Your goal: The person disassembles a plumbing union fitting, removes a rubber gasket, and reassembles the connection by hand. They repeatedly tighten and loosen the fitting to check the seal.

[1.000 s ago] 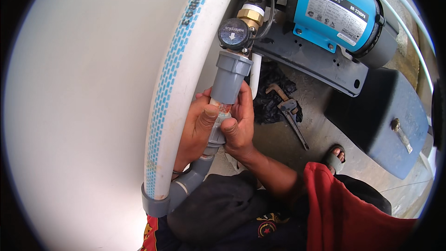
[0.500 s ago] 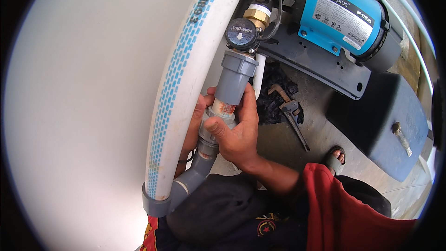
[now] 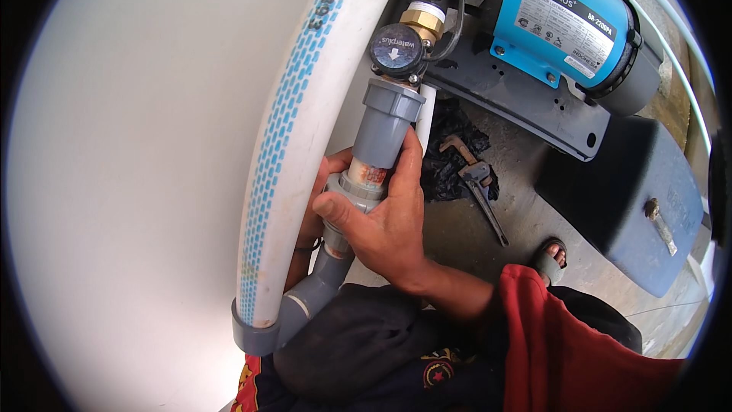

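Note:
My right hand (image 3: 385, 233) is closed around a grey union fitting (image 3: 358, 192), thumb across its front and fingers along the far side. My left hand (image 3: 310, 225) grips the same fitting from the left, mostly hidden behind it and a thick white hose with blue markings (image 3: 286, 160). Above the union are a short stained white pipe (image 3: 370, 174) and a wider grey socket (image 3: 385, 126). The socket joins a black valve with a round cap (image 3: 396, 49) and brass nut (image 3: 423, 19). Below, grey elbow pipework (image 3: 313, 294) connects to the hose's lower end.
A blue pump motor (image 3: 553, 11) sits on a dark metal bracket (image 3: 526, 118) at upper right. A pipe wrench (image 3: 476, 183) lies on black plastic (image 3: 450, 130) on the floor. A large dark plastic box (image 3: 625, 198) is at right, beside my sandalled foot (image 3: 553, 255). A pale surface (image 3: 130, 183) fills the left.
My right thumb has moved up and left across the union's front. My left thumb, earlier in front, has slipped back behind it. The piping has shifted slightly right in the view.

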`<state>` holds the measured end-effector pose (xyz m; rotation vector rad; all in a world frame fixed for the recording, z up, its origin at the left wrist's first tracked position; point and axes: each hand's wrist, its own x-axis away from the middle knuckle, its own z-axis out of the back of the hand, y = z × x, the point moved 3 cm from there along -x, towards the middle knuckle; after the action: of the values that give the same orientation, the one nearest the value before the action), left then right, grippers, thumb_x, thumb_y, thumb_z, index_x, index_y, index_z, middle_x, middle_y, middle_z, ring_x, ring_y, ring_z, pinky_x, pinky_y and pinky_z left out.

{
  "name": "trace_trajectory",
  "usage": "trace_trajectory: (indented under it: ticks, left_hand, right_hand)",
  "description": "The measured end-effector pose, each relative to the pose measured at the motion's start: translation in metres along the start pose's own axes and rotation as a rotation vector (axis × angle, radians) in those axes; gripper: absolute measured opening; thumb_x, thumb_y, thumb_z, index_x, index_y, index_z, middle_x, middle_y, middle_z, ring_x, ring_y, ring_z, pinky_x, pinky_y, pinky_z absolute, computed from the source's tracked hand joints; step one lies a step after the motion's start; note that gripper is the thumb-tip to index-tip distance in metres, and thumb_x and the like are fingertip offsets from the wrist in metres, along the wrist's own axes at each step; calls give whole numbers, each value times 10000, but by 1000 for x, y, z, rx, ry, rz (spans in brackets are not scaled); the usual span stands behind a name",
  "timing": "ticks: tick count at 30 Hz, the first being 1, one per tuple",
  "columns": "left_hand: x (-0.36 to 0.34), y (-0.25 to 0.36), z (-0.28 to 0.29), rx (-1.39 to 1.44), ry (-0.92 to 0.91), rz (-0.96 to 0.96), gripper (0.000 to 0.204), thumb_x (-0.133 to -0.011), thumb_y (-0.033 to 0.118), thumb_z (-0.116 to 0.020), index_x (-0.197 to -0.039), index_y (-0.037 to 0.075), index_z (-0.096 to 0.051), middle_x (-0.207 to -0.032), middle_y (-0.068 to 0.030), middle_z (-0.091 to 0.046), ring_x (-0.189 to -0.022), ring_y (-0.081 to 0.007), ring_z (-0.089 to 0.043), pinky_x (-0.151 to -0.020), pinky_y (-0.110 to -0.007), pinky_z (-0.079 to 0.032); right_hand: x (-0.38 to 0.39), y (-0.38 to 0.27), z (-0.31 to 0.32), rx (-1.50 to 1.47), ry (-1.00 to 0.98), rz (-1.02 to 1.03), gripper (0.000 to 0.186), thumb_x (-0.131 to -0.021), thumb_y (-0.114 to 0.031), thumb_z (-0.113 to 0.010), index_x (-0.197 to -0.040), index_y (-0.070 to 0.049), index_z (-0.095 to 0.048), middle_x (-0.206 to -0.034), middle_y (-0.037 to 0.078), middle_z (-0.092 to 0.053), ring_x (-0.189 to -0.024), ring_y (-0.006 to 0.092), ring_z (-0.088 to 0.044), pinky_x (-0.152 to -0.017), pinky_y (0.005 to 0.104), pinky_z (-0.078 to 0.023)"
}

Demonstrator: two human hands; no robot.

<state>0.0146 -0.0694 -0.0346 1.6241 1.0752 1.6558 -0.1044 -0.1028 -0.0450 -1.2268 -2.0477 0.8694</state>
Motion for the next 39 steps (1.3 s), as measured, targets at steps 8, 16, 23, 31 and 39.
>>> trace_trajectory:
  ticks: [8, 16, 23, 31, 39]
  left_hand:
    - [17, 32, -18, -761, 228, -280, 947, -902, 781, -270, -1200, -59, -588, -1190, -154, -627, -1036, -225, -634, -891, -346, -497]
    - [-2, -6, 10, 206, -34, -7, 954, -903, 780, -260, -1256, -58, -550, -1145, -138, -638, -1027, -208, -626, -884, -340, -507]
    - [9, 39, -22, -683, 163, -172, 953, -895, 788, -265, -1144, -63, -611, -1037, -118, -670, -902, -199, -657, -784, -322, -510]
    - [1, 16, -8, 146, -18, -32, 948, -908, 767, -288, -1279, -76, -517, -1197, -140, -618, -1071, -217, -622, -912, -324, -478]
    - [28, 27, -16, -507, 112, -164, 934, -914, 726, -396, -1366, -90, -436, -1237, -151, -589, -1112, -175, -576, -960, -326, -458]
  right_hand:
    - [-15, 37, 4, -535, -149, 127, 1094, -735, -536, -809, -1441, 33, -196, -1233, 186, -560, -1151, 225, -565, -958, 368, -477]
    - [1, 16, 9, -195, -20, -47, 1028, -771, -525, -786, -1428, 38, -232, -1248, 189, -550, -1139, 216, -561, -972, 355, -458]
    - [-11, 25, 3, -354, -120, 57, 1011, -767, -468, -819, -1423, 24, -227, -1253, 169, -532, -1170, 230, -553, -985, 375, -453]
    - [-10, 30, 11, -400, -90, -61, 992, -757, -458, -831, -1401, 45, -269, -1256, 182, -539, -1123, 234, -580, -963, 381, -470]
    - [-12, 32, 8, -362, -166, 37, 1031, -743, -508, -816, -1407, 24, -232, -1238, 190, -552, -1103, 233, -604, -950, 383, -507]
